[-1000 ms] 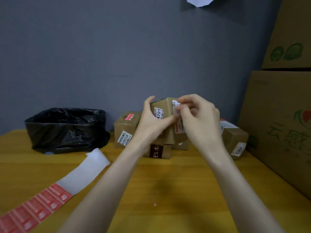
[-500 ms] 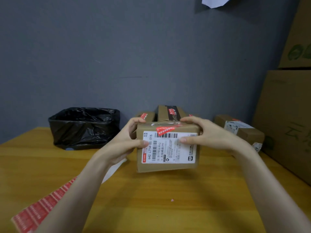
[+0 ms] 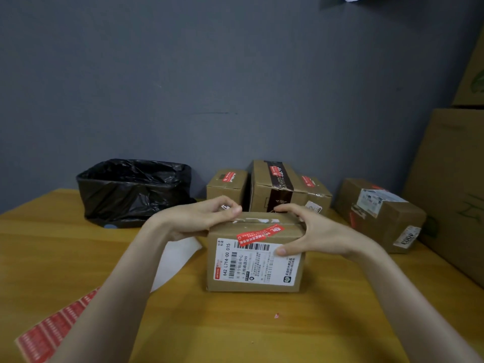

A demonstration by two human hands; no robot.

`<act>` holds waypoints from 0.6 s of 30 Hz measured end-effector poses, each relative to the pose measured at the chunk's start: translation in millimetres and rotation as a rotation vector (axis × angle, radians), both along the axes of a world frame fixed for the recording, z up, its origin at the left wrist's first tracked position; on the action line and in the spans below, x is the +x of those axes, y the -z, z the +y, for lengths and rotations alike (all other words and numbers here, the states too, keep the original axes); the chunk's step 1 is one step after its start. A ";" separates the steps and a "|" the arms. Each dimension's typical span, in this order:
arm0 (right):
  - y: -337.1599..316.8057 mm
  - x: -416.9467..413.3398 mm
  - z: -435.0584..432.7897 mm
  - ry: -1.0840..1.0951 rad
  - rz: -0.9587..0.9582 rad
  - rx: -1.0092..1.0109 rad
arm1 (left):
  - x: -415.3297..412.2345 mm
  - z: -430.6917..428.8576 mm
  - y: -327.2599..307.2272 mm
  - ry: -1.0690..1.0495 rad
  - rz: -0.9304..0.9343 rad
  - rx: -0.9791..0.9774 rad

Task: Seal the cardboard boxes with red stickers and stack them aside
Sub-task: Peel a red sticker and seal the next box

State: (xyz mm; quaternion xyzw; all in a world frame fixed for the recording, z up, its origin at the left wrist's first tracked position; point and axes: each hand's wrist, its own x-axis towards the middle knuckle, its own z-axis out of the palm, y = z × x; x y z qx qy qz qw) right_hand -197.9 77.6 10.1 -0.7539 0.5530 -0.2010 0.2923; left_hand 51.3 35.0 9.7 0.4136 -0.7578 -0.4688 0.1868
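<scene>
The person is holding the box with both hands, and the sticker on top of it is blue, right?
Not quite. Both hands, left and right, do hold the box, but the head view shows its sticker is red, not blue.

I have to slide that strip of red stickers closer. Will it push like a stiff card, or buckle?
Probably buckle. The sticker strip looks like thin backing paper lying flat on the table, and its white peeled end curves loosely. Likely very light, so dragging one end should work better than pushing. The left hand and right hand are both on the box.
</scene>
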 end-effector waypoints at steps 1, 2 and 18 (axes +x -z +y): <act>2.4 1.0 -1.6 0.003 0.025 -0.010 | -4.1 -2.2 -1.6 -0.034 -0.030 -0.020; 4.5 1.8 -2.8 0.003 0.057 -0.022 | -7.5 -4.6 -2.9 -0.057 -0.054 -0.034; 7.9 -0.8 -12.2 -0.005 0.121 -0.012 | -1.7 -4.0 -15.5 0.172 -0.201 -0.141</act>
